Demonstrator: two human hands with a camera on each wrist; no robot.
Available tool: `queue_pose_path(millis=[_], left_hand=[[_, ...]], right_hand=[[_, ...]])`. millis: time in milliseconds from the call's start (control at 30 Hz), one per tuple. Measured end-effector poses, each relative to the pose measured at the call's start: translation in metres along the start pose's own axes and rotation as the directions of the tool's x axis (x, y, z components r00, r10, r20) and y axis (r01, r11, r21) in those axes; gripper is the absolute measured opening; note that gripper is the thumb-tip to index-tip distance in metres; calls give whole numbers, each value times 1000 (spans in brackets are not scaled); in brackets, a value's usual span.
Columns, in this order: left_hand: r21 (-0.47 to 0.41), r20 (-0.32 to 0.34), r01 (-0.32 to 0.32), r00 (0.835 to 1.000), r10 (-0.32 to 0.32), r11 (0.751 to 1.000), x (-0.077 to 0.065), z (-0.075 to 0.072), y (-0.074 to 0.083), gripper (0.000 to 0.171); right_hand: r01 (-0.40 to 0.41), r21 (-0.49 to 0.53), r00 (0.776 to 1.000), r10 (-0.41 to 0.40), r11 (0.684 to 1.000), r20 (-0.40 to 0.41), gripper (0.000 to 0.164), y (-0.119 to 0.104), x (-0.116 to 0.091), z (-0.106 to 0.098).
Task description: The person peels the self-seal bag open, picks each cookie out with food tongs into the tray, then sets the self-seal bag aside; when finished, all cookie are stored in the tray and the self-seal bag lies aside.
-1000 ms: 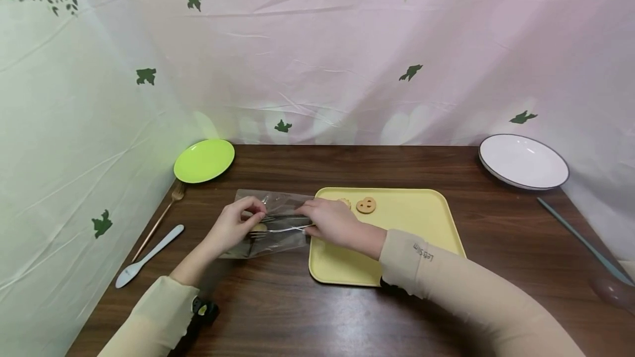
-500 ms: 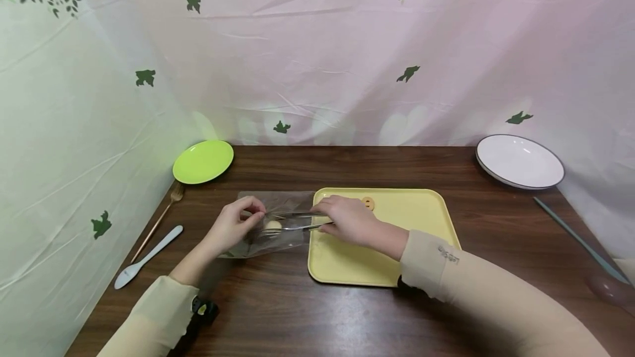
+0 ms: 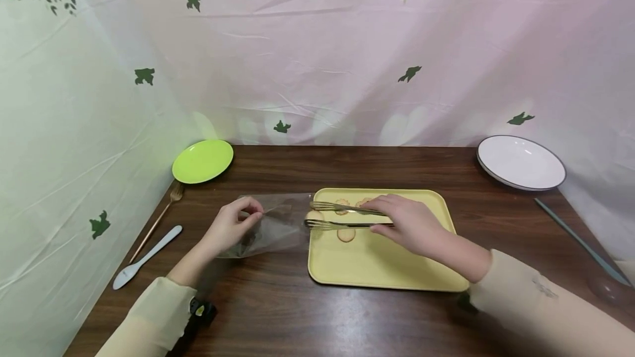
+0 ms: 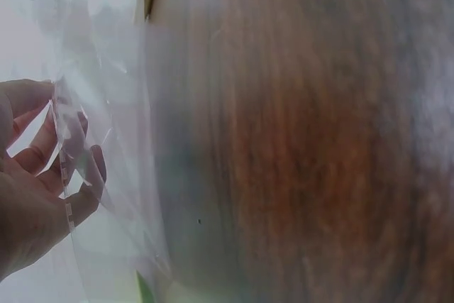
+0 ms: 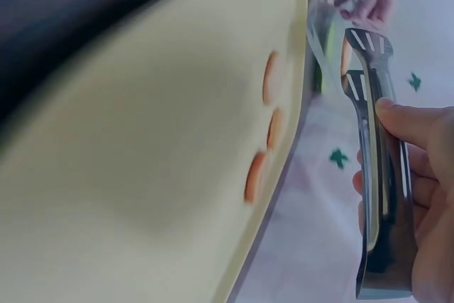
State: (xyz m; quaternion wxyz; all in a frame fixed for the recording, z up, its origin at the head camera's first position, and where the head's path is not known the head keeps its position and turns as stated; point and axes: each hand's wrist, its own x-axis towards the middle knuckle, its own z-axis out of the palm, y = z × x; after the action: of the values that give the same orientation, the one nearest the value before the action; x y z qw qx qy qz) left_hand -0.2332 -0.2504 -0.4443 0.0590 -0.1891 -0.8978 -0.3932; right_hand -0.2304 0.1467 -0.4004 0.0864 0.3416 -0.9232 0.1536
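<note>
My left hand [image 3: 233, 222] pinches the edge of a clear plastic bag [image 3: 285, 236] between thumb and forefinger; the bag lies left of the yellow tray [image 3: 387, 269]. My right hand [image 3: 414, 227] grips metal tongs [image 5: 383, 196] with slotted ends over the tray. A round cookie [image 5: 345, 57] sits between the tong tips, above the tray's left edge, just past the bag's mouth. Below the tongs, several cookies lie on the tray, among them a plain round cookie [image 3: 346, 234]. In the left wrist view the film of the bag stretches in front of the fingers [image 4: 85, 200].
A green plate [image 3: 203, 161] stands at the back left, with a copper-coloured fork [image 3: 157, 222] and a white spoon [image 3: 149, 258] in front of it. At the right are a white plate [image 3: 521, 161] and a long grey-blue utensil [image 3: 580, 241]. A patterned cloth [image 3: 317, 70] surrounds the table.
My right hand has moved right, drawing the tongs and the cookie out of the bag to over the tray. The left hand stays in place on the bag.
</note>
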Motion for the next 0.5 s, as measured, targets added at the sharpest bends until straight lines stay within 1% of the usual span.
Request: queue_pose_path(millis=[133, 300, 400, 500], left_hand=[[5, 0, 9, 1000, -9, 1000, 0, -1, 1, 6], [4, 7, 18, 1000, -18, 1000, 1, 1, 1, 4], [3, 11, 24, 1000, -24, 1000, 3, 2, 0, 4], [10, 3, 26, 1000, -26, 1000, 2, 2, -3, 5]], right_hand=[[-31, -19, 999, 31, 999, -29, 42, 14, -24, -9], [-90, -42, 995, 88, 995, -40, 41, 31, -53, -12], [-127, -52, 991, 125, 991, -41, 41, 40, -67, -12], [-157, -63, 987, 155, 986, -38, 41, 46, -76, -11]])
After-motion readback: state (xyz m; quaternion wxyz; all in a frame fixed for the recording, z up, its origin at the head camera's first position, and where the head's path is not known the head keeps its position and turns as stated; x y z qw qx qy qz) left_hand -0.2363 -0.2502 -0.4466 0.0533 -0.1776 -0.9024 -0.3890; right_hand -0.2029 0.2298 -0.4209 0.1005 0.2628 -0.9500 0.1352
